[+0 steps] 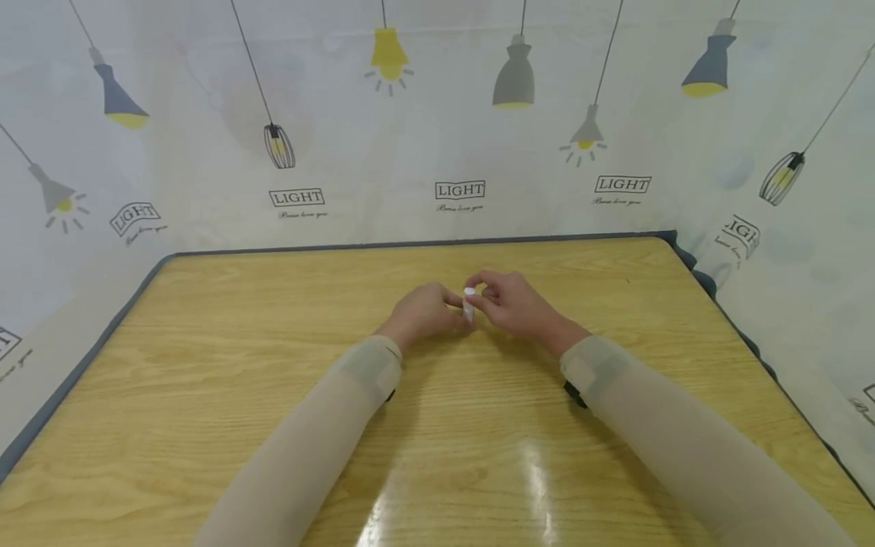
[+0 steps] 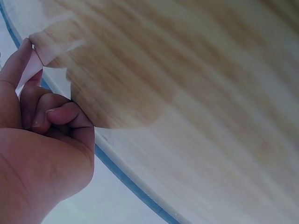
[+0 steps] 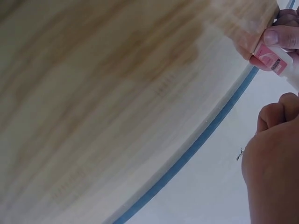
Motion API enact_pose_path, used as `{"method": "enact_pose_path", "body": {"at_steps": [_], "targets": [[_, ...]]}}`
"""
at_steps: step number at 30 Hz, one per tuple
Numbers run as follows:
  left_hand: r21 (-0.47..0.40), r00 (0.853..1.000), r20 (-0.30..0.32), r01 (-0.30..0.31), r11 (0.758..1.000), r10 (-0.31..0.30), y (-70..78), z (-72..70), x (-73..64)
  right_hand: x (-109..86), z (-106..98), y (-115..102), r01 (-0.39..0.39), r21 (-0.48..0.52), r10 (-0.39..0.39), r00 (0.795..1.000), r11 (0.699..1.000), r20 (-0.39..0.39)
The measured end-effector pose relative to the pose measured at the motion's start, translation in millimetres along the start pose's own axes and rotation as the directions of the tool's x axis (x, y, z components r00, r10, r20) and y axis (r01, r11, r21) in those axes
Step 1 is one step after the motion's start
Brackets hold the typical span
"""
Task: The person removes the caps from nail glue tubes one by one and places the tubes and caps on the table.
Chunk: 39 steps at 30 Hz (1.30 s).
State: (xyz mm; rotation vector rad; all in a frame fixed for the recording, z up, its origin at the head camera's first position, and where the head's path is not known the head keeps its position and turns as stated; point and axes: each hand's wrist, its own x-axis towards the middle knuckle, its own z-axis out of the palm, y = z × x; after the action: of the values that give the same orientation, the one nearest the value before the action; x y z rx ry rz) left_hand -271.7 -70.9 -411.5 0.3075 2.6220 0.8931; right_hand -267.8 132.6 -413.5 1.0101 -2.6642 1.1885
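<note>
From where I stand, with twelve o'clock as the far edge of the wooden table (image 1: 273, 380), the small bottle (image 1: 468, 311) is held up toward twelve, between the person's two hands. The left hand (image 1: 431, 310), at nine o'clock from it, grips the body between thumb and fingers, the other fingers curled in. The right hand (image 1: 513, 302), at three o'clock, has thumb and forefinger closed on the white cap (image 1: 469, 291) at the top.

So the picking up is done, and each hand has its hold: one on the body, one on the cap. The bottle stands about upright in the head view, and its pink label (image 3: 271, 58) shows in the right wrist view, partly under the left thumb.

What's left is harder to judge. The cap looks to be on the bottle, not lifted clear, but I can't tell whether it is being loosened or tightened, or how far it has turned. If this is an opening, it isn't finished; if a closing, it seems nearly there. The bottle also isn't set down yet.
</note>
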Motion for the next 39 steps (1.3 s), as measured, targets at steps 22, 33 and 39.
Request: {"method": "enact_pose_path", "body": {"at_steps": [22, 33, 39], "targets": [[0.019, 1.0, 0.0, -0.01, 1.0, 0.01, -0.5, 1.4, -1.0, -1.0, 1.2, 1.2, -0.125, -0.06, 0.123, 0.992, 0.99, -0.039], [-0.004, 1.0, 0.009, -0.005, 1.0, 0.005, 0.1, -0.2, -1.3, -0.3, 1.3, 1.0, -0.043, -0.041, 0.041, 0.999, 0.998, -0.033], [-0.001, 1.0, 0.005, -0.006, 1.0, 0.006, 1.7, -1.4, -2.1, -0.3, -0.3, 1.5, -0.015, -0.023, 0.014, 1.0, 1.0, -0.012]]}}
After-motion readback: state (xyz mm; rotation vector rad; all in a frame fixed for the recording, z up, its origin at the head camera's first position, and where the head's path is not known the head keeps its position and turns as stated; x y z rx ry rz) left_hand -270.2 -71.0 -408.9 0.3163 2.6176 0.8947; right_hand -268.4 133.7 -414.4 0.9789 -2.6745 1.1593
